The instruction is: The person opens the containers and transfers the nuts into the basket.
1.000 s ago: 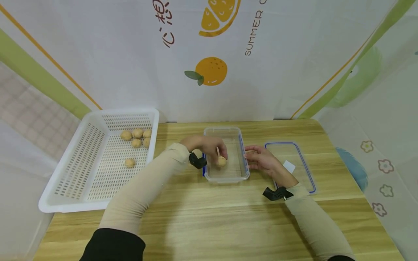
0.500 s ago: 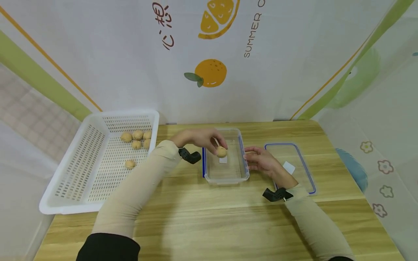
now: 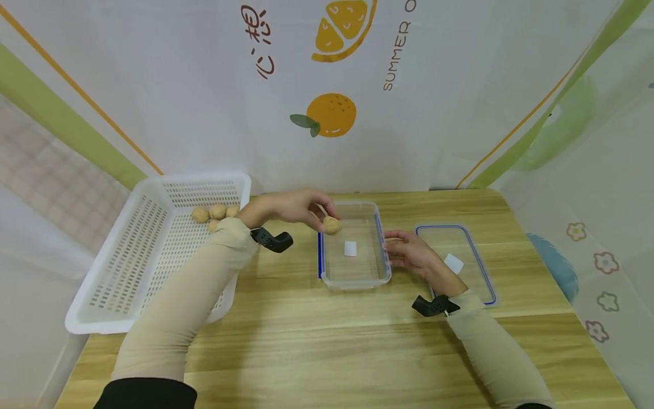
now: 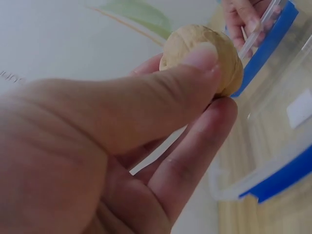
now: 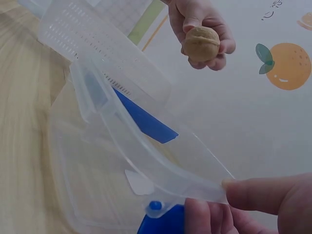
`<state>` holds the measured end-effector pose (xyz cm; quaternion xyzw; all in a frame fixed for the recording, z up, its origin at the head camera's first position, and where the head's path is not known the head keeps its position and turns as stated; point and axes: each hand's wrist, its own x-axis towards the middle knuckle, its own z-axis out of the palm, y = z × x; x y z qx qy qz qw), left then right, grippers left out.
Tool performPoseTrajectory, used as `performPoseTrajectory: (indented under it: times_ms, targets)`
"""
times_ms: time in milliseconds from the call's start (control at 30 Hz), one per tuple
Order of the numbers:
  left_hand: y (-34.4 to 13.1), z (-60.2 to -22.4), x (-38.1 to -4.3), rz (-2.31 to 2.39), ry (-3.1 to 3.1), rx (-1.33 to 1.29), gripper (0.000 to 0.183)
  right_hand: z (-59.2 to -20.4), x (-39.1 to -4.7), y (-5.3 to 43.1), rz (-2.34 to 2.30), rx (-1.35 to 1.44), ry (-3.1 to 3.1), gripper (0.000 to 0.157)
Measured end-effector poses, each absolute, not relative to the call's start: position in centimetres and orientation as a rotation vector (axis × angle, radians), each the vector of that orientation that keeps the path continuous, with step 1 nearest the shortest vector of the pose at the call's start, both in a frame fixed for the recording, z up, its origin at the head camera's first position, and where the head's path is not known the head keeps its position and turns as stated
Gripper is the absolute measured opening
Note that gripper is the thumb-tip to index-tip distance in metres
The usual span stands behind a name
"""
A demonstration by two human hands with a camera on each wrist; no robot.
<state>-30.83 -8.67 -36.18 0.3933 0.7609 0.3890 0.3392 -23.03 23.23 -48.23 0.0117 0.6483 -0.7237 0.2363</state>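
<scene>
A walnut (image 3: 332, 225) is pinched between the thumb and fingers of my left hand (image 3: 301, 207), over the left rim of a clear plastic food container (image 3: 356, 283). In the left wrist view the thumb presses across the walnut (image 4: 195, 44). At the container's right side, my right hand (image 3: 411, 251) grips the wall, with the thumb (image 5: 258, 192) on the rim and fingers beside a blue latch (image 5: 163, 222). A small white label (image 3: 350, 248) shows at the container's bottom, with no walnut inside.
To the left stands a white perforated basket (image 3: 148, 241) with several walnuts (image 3: 217, 212), partly hidden by my left arm. A clear lid with a blue seal (image 3: 479, 258) lies right of the container, partly under my right hand and wrist. A printed curtain (image 3: 409, 142) hangs behind the table.
My left hand has lifted the walnut from low inside the container and carried it up and left to the rim. My right hand has stayed at the container's right side.
</scene>
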Motion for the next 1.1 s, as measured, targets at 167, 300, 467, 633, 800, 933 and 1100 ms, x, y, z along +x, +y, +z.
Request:
performPoseTrajectory:
  times_ms: [167,300,467,633,800,933,1100]
  targets:
    - [-10.8,-35.2,-30.5,1.046,2.034,0.962,0.034,-48.0,-23.0,23.4,-1.981,0.023,1.779,0.040]
    - [-12.3,-34.7,-30.2,1.071,2.061,0.928,0.034,-48.1,-22.9,23.4,-1.986,0.016,1.776,0.041]
    - [-14.5,-34.2,-29.7,1.090,2.097,0.856,0.034,-48.0,-22.9,23.4,-1.991,0.014,1.759,0.044]
    - [-16.9,-33.9,-29.4,1.133,2.121,0.827,0.035,-47.8,-22.8,23.4,-1.990,0.024,1.760,0.045]
    - [-19.6,-33.7,-28.9,1.155,2.170,0.789,0.036,-47.7,-22.8,23.4,-1.991,0.032,1.768,0.045]
    - [-21.7,-33.5,-28.5,1.140,2.247,0.744,0.037,-47.9,-22.9,23.4,-2.002,0.040,1.772,0.041]
    - [-24.6,-34.0,-28.0,1.173,2.296,0.734,0.037,-48.1,-23.0,23.4,-2.002,0.040,1.757,0.035]
